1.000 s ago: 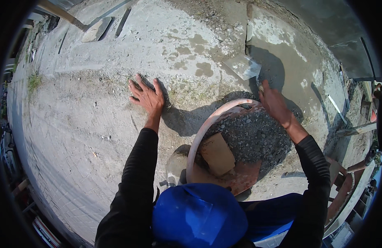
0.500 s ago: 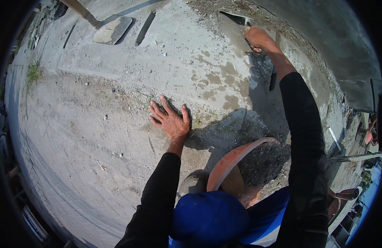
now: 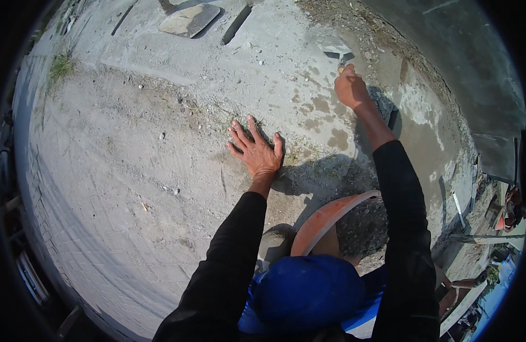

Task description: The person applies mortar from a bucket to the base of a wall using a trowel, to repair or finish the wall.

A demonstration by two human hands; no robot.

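Sunlit, dusty concrete ground (image 3: 120,137) spreads around the orange tub (image 3: 320,223), which holds dark gravel (image 3: 361,228) and is partly covered by the right sleeve (image 3: 404,199). Beyond the tub, at the edge of a strip of loose rubble (image 3: 362,25), is the trowel (image 3: 333,45). The right hand (image 3: 351,88) is wrapped round its handle; the blade points away from the tub and looks slightly tilted, though whether it touches the ground I cannot tell. The left hand (image 3: 258,154), fingers spread and holding nothing, seems braced on the ground beyond the tub and to its left. Farther off on that side lies a shovel (image 3: 189,20). The step in hand looks like working the ground with the trowel; the next stroke would call for a flatter blade, a firm grip and steady support from the left arm.
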